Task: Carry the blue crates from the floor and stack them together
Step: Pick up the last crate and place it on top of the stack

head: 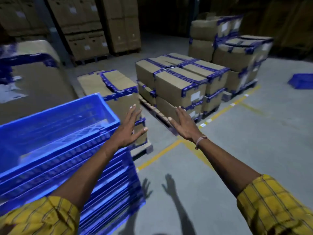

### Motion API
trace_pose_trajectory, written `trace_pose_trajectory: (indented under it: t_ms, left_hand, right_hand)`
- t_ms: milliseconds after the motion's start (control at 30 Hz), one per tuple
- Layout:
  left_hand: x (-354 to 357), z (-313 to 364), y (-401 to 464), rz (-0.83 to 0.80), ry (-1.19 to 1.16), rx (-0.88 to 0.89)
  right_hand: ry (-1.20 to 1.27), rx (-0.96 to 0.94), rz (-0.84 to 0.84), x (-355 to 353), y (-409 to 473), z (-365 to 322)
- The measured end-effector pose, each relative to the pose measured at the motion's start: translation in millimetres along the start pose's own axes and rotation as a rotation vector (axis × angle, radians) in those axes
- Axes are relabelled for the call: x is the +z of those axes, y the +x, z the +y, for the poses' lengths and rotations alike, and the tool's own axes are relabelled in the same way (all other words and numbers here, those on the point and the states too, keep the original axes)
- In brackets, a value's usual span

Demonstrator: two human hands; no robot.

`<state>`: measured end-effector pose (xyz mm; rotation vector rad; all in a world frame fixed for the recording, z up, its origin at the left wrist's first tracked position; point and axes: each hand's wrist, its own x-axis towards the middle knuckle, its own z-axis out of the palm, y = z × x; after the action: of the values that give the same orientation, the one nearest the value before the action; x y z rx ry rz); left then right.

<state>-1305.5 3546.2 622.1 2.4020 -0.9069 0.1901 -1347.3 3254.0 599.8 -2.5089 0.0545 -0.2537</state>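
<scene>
The head view looks down over a stack of blue crates [64,150] at the lower left, nested one in another, the top one empty and its rim level. Both arms reach forward past it: the left hand [130,128] hangs beyond the stack's far right corner with fingers spread and nothing in it, and the right hand [183,123] is likewise flat, splayed and empty over the grey floor [254,150]. Neither palm touches a crate. Well apart, at the far right edge, a lone blue crate [300,81] sits on the floor beside the taped cardboard cartons [179,82] on their pallets (the frame is blurred there, so whether it is one crate or several nested cannot be told). The step in hand looks to be fetching the next crate, with that far one the likely candidate. To do it well, walk round the pallets rather than lean across them, take the crate by opposite rims with both hands, carry it level, and line its corners up with the top crate before letting it drop in
</scene>
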Motion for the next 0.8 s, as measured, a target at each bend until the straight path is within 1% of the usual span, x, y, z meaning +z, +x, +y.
trace_pose_trajectory:
  t_ms: [167,333,467,633,733,800]
  left_hand:
    - [89,50,69,-0.059,-0.152,0.059]
    - [166,100,131,-0.176,-0.302,0.052]
    - [220,132,187,-0.275,-0.351,0.105]
    - [292,165,272,-0.354,-0.510,0.158]
    - [338,182,332,-0.401,-0.637,0.172]
    - [367,191,377,-0.447,-0.663,0.185]
  right_hand:
    - [-0.004,0.146,0.099,-68,-30,100]
    - [0.019,0.321,0.159,-127,-60,194]
    - [0.033,0.453,0.231,-163,-72,259]
    - [0.050,0.596,0.310,-194,-69,341]
    - [0.078,0.663,0.362,-215,-51,390]
    - [0.115,0.709,0.423,-231,-35,419]
